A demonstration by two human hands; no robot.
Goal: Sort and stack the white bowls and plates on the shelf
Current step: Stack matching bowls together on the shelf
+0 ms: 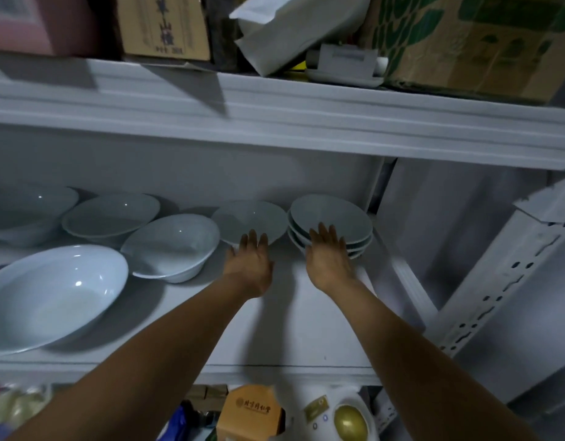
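Observation:
Both my arms reach into the white shelf (306, 329). My left hand (250, 259) has straight fingers at the near rim of a single white bowl (247, 219). My right hand (329, 253), fingers also straight, touches the near side of a stack of white bowls (332, 218) at the shelf's right end. Further left stand a deep white bowl (173, 246), a shallower bowl (111, 214), another bowl (26, 211) at the far left, and a large white bowl (52, 294) at the front left.
The upper shelf board (274, 116) hangs low over the bowls and carries cardboard boxes (472, 43) and a white bag (293, 30). A perforated metal upright (510, 281) stands at the right. Packets and an orange box (249, 412) sit on the level below.

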